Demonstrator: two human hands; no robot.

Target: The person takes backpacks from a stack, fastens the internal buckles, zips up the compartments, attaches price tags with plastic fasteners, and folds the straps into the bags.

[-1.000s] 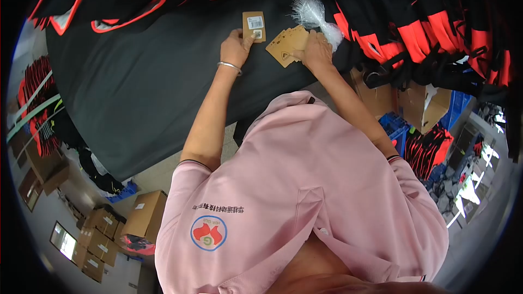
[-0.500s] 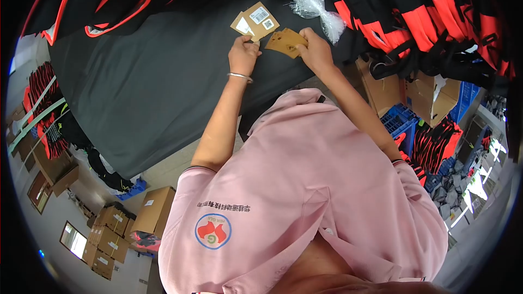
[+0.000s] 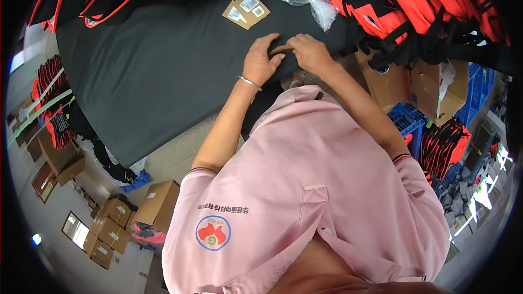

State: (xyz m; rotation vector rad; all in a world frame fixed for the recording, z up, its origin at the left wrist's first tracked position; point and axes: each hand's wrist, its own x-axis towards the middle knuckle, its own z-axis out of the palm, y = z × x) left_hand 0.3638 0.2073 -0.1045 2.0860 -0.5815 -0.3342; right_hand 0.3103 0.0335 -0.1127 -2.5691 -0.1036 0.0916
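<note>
A small stack of brown card tags (image 3: 281,50), seen nearly edge-on, is held between my two hands over the dark cloth. My left hand (image 3: 261,61), with a bangle at the wrist, has its thumb and fingers closed about the stack's left end. On the other end, my right hand (image 3: 311,53) grips the tags, its fingers curled over them. Beyond my left hand lie a couple of overlapping brown cards (image 3: 251,16) with white labels and a square code. A bundle of clear plastic fasteners (image 3: 311,1), bound at the middle, rests farther right.
Black-and-red garments (image 3: 403,11) are heaped along the right and far-left table edges. Dark cloth (image 3: 147,81) covers the table. Open cartons (image 3: 441,90) and a blue crate (image 3: 406,120) stand at the right. More cardboard boxes (image 3: 158,204) are at lower left.
My left hand has left the labelled cards on the cloth and closed on the tag stack. The stack has turned from face-up to edge-on between both hands.
</note>
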